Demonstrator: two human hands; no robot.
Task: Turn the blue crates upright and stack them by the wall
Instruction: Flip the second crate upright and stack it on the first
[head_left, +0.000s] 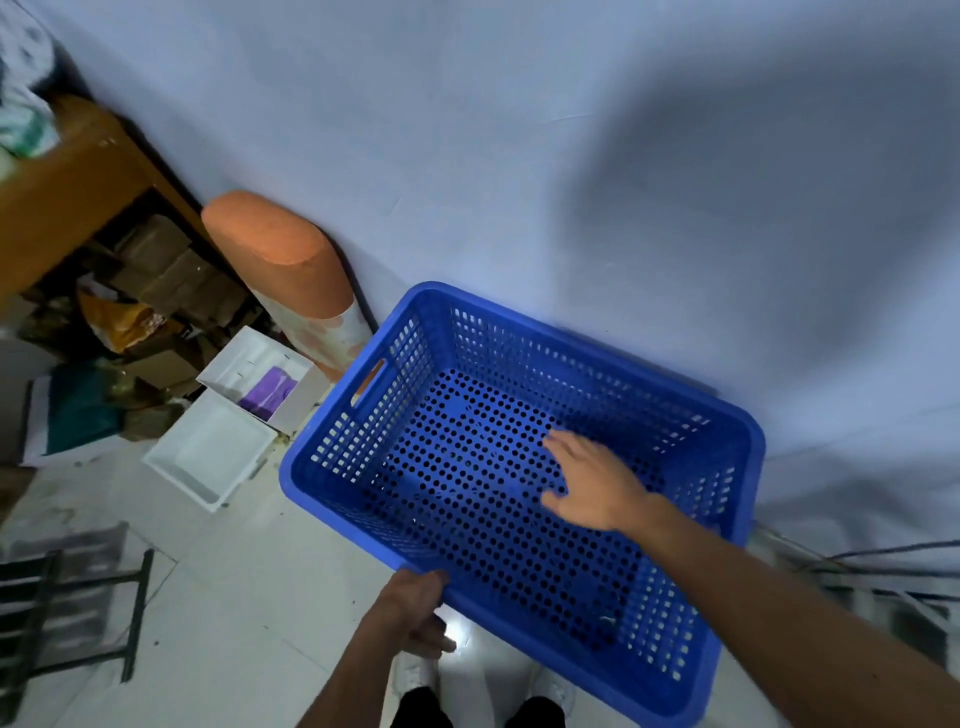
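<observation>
One blue perforated plastic crate (467, 519) sits upright against the pale wall (519, 156), its open side facing me. My left hand (415, 608) is shut on the crate's near rim at the lower left. My right hand (592, 483) reaches inside the crate with fingers spread, hovering over or resting on the far inner wall near the bottom; contact is unclear. No other blue crate is in view.
An orange rolled cylinder (291, 270) leans on the wall left of the crate. Two white open boxes (218, 447) lie on the tiled floor beside it. A wooden table (78, 171) with clutter beneath stands far left, a dark metal rack (67, 608) lower left, cables (857, 561) at right.
</observation>
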